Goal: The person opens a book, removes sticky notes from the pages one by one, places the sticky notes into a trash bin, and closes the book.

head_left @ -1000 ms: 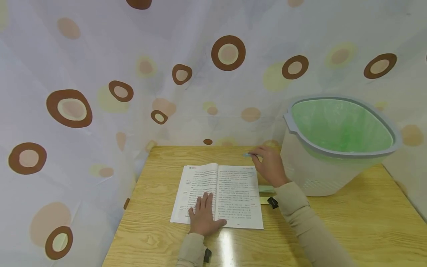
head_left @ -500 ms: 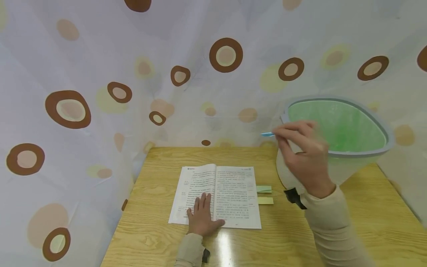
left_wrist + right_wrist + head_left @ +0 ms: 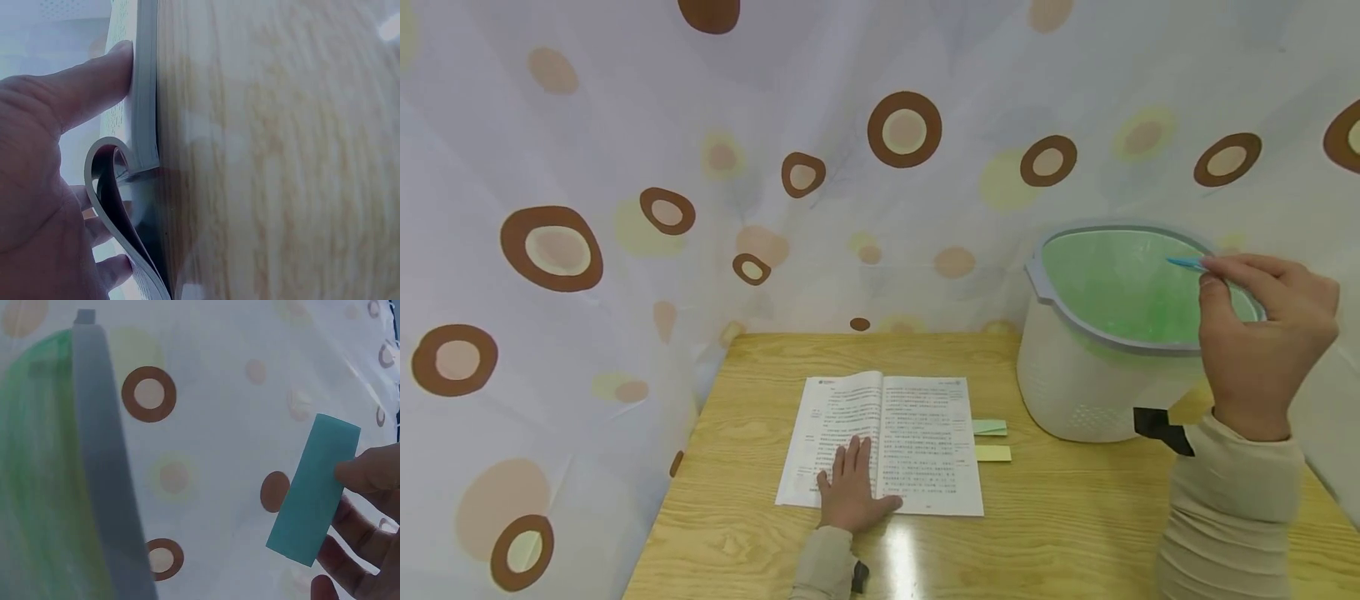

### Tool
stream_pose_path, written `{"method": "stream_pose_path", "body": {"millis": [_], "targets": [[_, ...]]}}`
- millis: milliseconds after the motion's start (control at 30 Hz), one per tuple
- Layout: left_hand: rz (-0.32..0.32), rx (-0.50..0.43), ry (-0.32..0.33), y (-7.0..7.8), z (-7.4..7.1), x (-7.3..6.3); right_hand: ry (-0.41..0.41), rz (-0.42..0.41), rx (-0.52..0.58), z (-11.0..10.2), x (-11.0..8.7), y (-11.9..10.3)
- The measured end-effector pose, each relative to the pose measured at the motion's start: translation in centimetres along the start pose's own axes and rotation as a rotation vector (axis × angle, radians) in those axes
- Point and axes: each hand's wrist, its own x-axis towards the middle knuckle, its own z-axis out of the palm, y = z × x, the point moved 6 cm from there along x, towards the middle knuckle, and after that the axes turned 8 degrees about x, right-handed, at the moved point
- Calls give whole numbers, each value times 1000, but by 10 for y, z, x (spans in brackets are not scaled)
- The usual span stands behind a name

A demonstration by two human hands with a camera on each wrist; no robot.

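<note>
An open book (image 3: pixel 925 442) lies on the wooden table, printed pages up. My left hand (image 3: pixel 852 490) rests on its lower middle with fingers spread, and in the left wrist view the thumb (image 3: pixel 100 87) presses on the page beside the curved-up left part. Raised at the right, my right hand (image 3: pixel 1270 333) pinches a blue sticky note (image 3: pixel 1185 262) between thumb and fingers. In the right wrist view that blue strip (image 3: pixel 315 490) hangs flat and unfolded, in front of the curtain. A green sticky tab (image 3: pixel 990 427) and a yellow sticky tab (image 3: pixel 994 453) stick out from the book's right edge.
A tall white basket (image 3: pixel 1075 392) with a grey rim and green inside stands at the back right; my right hand overlaps its rim in the head view. Behind the wooden table (image 3: pixel 760 550) hangs a spotted curtain (image 3: pixel 850 83).
My right hand has lifted from beside the book's upper right corner and moved right, past the basket's front, carrying the blue sticky note. The left hand has stayed on the book.
</note>
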Motion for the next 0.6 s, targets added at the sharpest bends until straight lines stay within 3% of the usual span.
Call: {"method": "stream_pose_path", "body": {"millis": [300, 467, 600], "targets": [[-4, -6, -21, 0, 6, 1, -105, 37, -52, 9, -12, 37], [-3, 11, -8, -2, 8, 4, -114, 11, -59, 11, -14, 47], [-7, 26, 2, -5, 10, 5, -139, 40, -103, 13, -17, 51]]}}
